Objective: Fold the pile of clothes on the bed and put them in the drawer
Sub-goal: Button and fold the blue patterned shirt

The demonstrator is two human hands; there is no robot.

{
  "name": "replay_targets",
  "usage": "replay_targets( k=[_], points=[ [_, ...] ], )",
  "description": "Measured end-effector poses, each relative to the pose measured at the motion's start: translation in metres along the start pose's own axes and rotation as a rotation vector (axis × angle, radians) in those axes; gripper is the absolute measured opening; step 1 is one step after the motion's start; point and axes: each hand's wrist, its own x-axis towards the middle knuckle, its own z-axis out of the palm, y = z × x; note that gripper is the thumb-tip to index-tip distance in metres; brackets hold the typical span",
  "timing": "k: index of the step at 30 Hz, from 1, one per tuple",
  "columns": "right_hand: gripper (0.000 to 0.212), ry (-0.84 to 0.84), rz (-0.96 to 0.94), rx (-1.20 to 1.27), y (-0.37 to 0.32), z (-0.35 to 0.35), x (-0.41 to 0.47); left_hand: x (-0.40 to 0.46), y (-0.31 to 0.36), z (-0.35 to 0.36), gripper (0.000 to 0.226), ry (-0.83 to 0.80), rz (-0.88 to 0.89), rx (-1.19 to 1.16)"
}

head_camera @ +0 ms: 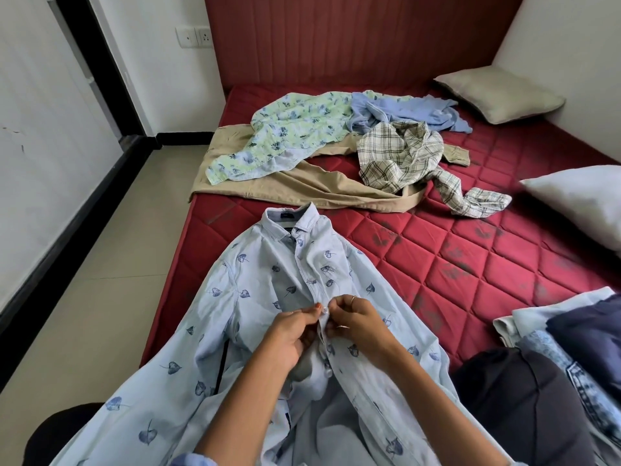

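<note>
Item: pale blue leaf-print shirt (268, 297), spread front-up on the near edge of the bed (453, 264), collar away from the person and tails trailing toward and over the lap; its long axis runs nearly straight ahead from the body, leaning slightly left. Both hands meet at the button placket about midway down the front: left hand (289, 334) pinches the left edge of the placket, right hand (356, 321) pinches the opposite edge with a small button held between the fingertips; fingers of both narrowly curled, the two hands almost touching. Judged step: buttoning before folding. Neither hand is nearer, since the placket lies between them; remaining buttons, if any, lie along the same line toward the collar or back toward the lap. Beyond the collar, well apart: unfolded pile comprising a green floral shirt (285, 136), plain blue garment (410, 111), checked shirt (403, 156) and tan trousers (302, 183) beneath. At right edge: a stack of folded clothes (571, 334), with denim showing. Two pillows (504, 92) by the right wall. No drawer in view.
</note>
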Motion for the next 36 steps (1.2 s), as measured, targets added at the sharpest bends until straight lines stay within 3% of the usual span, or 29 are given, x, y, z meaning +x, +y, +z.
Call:
replay_targets(
  k=[4, 7, 10, 17, 21, 24, 27, 29, 33, 36],
  points=[
    [0.015, 0.011, 0.035, -0.072, -0.006, -0.004, 0.005, -0.005, 0.002, 0.009, 0.014, -0.076, 0.011, 0.034],
    [0.011, 0.221, -0.046, -0.166, -0.014, -0.001, -0.002, -0.001, 0.004, 0.013, 0.008, -0.023, 0.082, 0.087],
    [0.006, 0.425, -0.217, -0.431, -0.018, -0.003, -0.027, 0.002, 0.005, 0.013, 0.005, 0.029, 0.169, 0.218],
    [0.04, 0.229, -0.364, -1.057, 0.032, 0.003, -0.096, -0.003, 0.001, 0.015, 0.016, 0.028, 0.357, 0.429],
    [0.005, 0.302, -0.269, -0.865, 0.033, -0.004, -0.087, -0.012, -0.004, 0.004, 0.006, 0.099, 0.458, 0.56],
    [0.009, 0.294, -0.205, -0.665, 0.033, -0.006, -0.083, -0.028, -0.022, -0.012, 0.008, 0.128, 0.68, 0.807],
    [0.013, 0.243, -0.14, -0.535, 0.039, -0.01, -0.083, -0.036, -0.052, -0.029, 0.008, -0.075, 0.88, 1.158],
    [0.017, 0.228, -0.096, -0.469, 0.043, -0.015, -0.08, -0.032, -0.069, -0.036, 0.015, -0.117, 0.938, 1.334],
    [0.02, 0.191, -0.037, -0.417, 0.05, -0.019, -0.074, -0.019, -0.079, -0.037, 0.021, 0.002, 0.966, 1.361],
    [0.02, 0.163, 0.018, -0.354, 0.054, -0.023, -0.073, -0.012, -0.086, -0.032, 0.022, -0.012, 0.941, 1.463]
  ],
)
